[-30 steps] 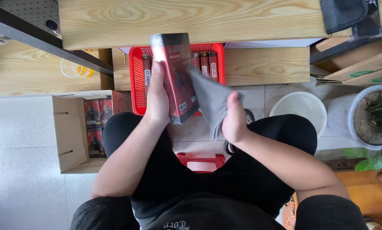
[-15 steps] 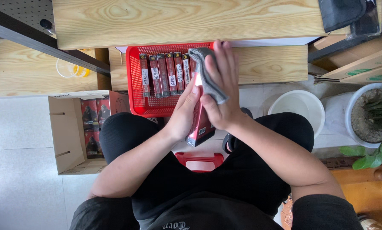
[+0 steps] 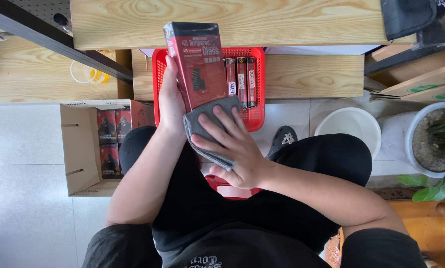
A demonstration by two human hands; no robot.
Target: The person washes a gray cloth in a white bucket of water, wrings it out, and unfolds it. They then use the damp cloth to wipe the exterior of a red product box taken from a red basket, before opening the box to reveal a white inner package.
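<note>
My left hand [image 3: 170,101] grips a flat red and black box [image 3: 198,62] by its left edge and holds it up over my lap. My right hand [image 3: 232,146] presses a grey cloth [image 3: 202,124] against the lower end of that box. Behind the box a red plastic basket [image 3: 254,116] sits on a low wooden shelf [image 3: 312,74] and holds several more slim red boxes [image 3: 241,82] standing side by side.
An open cardboard carton [image 3: 76,149] with several boxed items stands on the tiled floor at my left. A white bucket [image 3: 349,129] and a potted plant [image 3: 438,141] stand at the right. A red stool [image 3: 230,188] is under me. A wooden tabletop [image 3: 232,20] runs above.
The box went down to my lap with both hands on it, then came back up. Now my right hand holds the cloth flat on its lower end.
</note>
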